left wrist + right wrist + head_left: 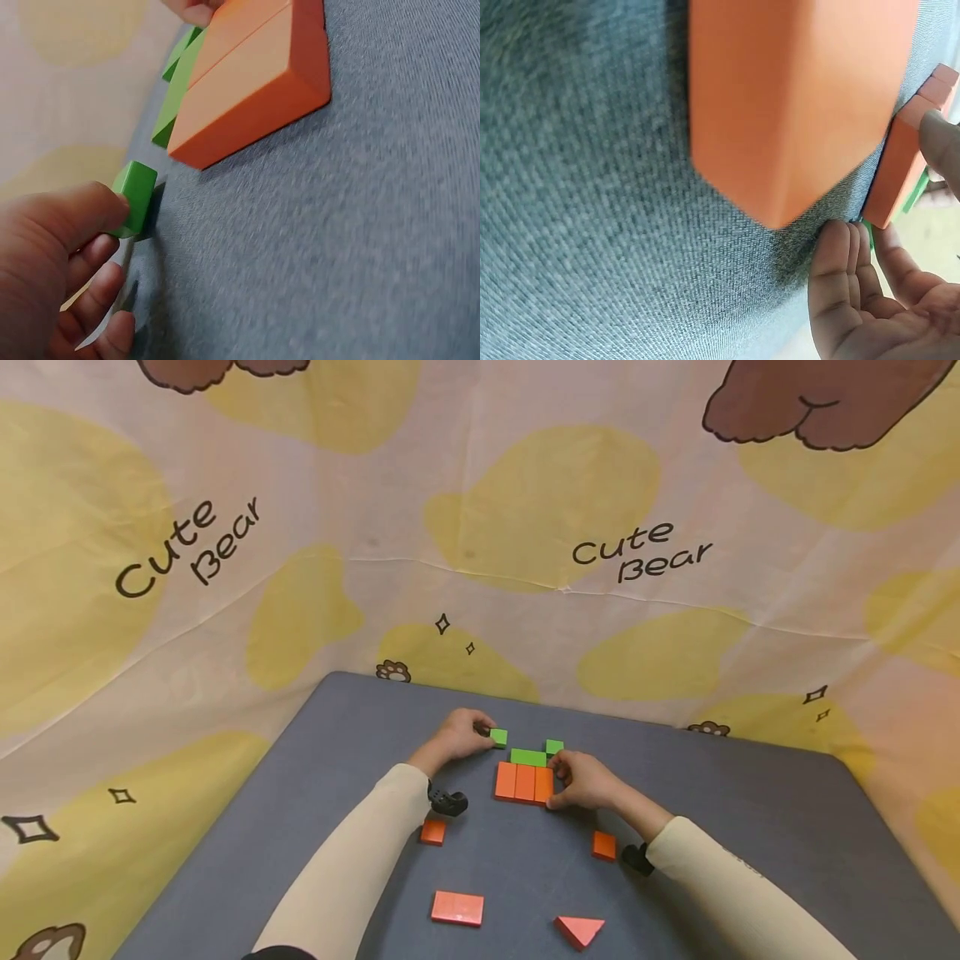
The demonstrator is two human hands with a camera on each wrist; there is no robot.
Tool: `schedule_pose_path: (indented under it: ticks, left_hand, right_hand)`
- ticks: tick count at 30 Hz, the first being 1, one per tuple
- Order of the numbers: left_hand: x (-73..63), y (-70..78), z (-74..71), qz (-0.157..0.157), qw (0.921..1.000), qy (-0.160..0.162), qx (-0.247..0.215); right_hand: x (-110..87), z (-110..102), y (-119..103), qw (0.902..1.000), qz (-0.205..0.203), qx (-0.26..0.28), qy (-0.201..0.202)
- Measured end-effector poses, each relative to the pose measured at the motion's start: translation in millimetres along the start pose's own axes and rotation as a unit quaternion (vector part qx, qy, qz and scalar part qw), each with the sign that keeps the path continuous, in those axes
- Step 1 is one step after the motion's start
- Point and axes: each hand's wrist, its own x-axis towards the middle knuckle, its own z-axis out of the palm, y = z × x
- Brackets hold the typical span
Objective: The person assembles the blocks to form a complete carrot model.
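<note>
Pinching a small green cube [498, 738] between thumb and finger, the left hand [462, 735] is over on the far left of the block setup. Right hand [587, 780] has its thumb and a finger gripping opposite ends of the rightmost orange block [543, 784], which sits flush against two more orange blocks [516, 782] on the tabletop [360, 710]. So yeah, three in a row, with a green bar [528, 757] along their far edge and another green cube [554, 747] just past its right end. Closer to the person, there's a small orange block [432, 832] by the left sleeve [352, 852], a matching orange piece [603, 846] near the right wrist, plus a pink rectangle [457, 908] and a pink triangle [580, 932].
</note>
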Motion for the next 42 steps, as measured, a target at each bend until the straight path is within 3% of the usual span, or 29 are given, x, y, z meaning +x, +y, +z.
schedule_pose_path:
  ticks: [20, 33, 38, 42]
  left_hand:
    - [-0.5, 2.2, 3.5, 0.009, 0.9997, -0.023, 0.000]
    - [-2.8, 1.2, 2.7, 0.018, 0.9995, -0.019, -0.016]
    - [-12.6, 2.7, -6.1, 0.040, 0.9989, -0.017, -0.018]
    - [-32.5, 4.9, -20.5, 0.070, 0.9971, -0.025, -0.019]
  right_hand:
    - [0.5, 1.7, 0.1, 1.0000, -0.003, 0.007, -0.005]
    - [0.7, 2.7, 1.5, 0.9999, -0.007, 0.010, -0.007]
    - [-1.0, 2.1, 2.6, 0.9999, -0.009, 0.011, -0.002]
    - [-3.7, 0.3, 4.5, 0.9997, -0.016, 0.019, 0.001]
